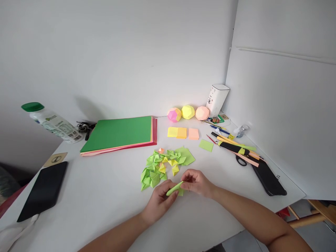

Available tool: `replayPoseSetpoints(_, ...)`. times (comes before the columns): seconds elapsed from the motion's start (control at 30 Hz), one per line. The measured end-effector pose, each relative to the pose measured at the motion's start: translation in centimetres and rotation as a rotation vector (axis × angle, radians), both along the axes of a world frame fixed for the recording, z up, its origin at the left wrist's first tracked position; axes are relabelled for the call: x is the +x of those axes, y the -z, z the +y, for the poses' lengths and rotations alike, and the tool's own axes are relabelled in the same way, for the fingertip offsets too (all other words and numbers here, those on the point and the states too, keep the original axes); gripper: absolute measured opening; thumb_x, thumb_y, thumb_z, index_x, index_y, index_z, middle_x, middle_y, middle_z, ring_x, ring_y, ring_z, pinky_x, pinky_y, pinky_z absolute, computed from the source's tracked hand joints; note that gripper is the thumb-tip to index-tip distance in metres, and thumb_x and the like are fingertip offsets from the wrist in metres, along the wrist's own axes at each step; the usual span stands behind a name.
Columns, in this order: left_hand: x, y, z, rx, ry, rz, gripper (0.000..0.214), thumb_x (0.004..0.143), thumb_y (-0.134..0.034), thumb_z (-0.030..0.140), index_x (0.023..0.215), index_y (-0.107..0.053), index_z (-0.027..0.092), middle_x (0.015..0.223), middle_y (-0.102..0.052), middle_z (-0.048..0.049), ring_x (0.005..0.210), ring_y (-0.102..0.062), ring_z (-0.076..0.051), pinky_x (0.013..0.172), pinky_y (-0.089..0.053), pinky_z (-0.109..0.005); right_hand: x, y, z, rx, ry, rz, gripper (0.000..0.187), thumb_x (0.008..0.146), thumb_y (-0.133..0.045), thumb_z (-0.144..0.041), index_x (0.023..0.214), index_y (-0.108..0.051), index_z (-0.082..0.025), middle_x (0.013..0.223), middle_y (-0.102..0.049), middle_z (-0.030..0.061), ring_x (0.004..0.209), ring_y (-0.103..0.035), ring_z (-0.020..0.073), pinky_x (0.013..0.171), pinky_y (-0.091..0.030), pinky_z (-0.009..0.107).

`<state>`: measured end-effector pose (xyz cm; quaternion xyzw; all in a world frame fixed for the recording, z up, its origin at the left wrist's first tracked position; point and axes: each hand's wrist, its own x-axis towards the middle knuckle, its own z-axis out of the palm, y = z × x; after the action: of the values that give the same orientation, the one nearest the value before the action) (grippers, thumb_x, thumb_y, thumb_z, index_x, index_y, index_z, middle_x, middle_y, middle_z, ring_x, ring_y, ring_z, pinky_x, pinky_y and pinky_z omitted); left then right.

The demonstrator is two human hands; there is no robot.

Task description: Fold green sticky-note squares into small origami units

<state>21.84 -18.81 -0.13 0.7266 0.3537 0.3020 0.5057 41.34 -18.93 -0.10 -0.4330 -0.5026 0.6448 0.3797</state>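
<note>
Between my two hands is a green folded paper piece [174,188], narrow and slanting up to the right. My left hand [161,197] pinches its lower left part between thumb and fingers. The fingertips of my right hand [196,182] are closed on its upper right end. Another bit of green paper shows just below the fold, partly hidden by the hands. Just beyond my hands lies a heap of green folded paper units [153,171], with a few yellow folded units [173,164] and small orange ones among them.
At the back stand three paper balls [188,112] beside a white paper box [217,99]. Sticky-note stacks [177,132] lie before them. A green-topped paper stack [120,133], a bottle [55,122] and a black tablet [43,190] are leftward; pens, cutter [233,147] and black phone [269,176] rightward.
</note>
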Motion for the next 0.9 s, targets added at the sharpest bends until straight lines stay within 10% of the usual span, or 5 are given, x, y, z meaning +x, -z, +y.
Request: replayPoseSetpoints(0.9, 0.03, 0.21, 0.12, -0.01, 0.026, -0.005, 0.026, 0.086, -0.046, 0.035, 0.082, -0.064, 0.017, 0.068, -0.05, -0.002, 0.064, -0.046, -0.014, 0.06, -0.038, -0.025, 0.0, -0.33, 0.19, -0.076, 0.002, 0.074, 0.024, 0.064, -0.076, -0.033, 0.07, -0.064, -0.013, 0.06, -0.055, -0.0017, 0.054, -0.046, 0.008, 0.051, -0.037, 0.021)
